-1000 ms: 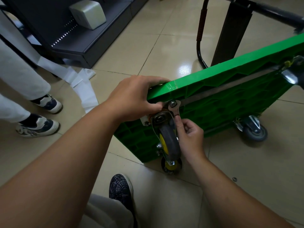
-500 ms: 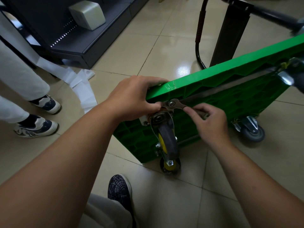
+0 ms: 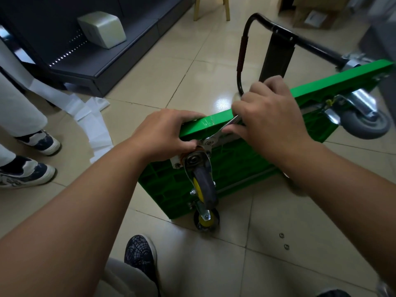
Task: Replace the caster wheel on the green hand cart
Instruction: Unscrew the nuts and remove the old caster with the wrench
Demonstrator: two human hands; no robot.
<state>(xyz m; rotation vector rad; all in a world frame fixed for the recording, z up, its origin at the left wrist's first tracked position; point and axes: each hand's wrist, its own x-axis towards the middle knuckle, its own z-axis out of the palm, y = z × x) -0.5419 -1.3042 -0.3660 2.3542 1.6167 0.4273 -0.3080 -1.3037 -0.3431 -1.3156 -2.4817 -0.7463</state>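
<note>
Wrench [image 3: 222, 130] swings upward on the caster wheel [image 3: 203, 181] nut, right hand [image 3: 272, 123] fingers [image 3: 242, 109] curled round its handle. Left hand [image 3: 165, 133] grips the green hand cart [image 3: 235, 163]. Bolt work looks unfinished.

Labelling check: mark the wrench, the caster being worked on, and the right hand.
wrench [image 3: 226, 127], head view, on its bare shaft.
caster [image 3: 205, 183], head view, on the grey tyre.
right hand [image 3: 272, 116], head view, on the back of the hand.
</note>
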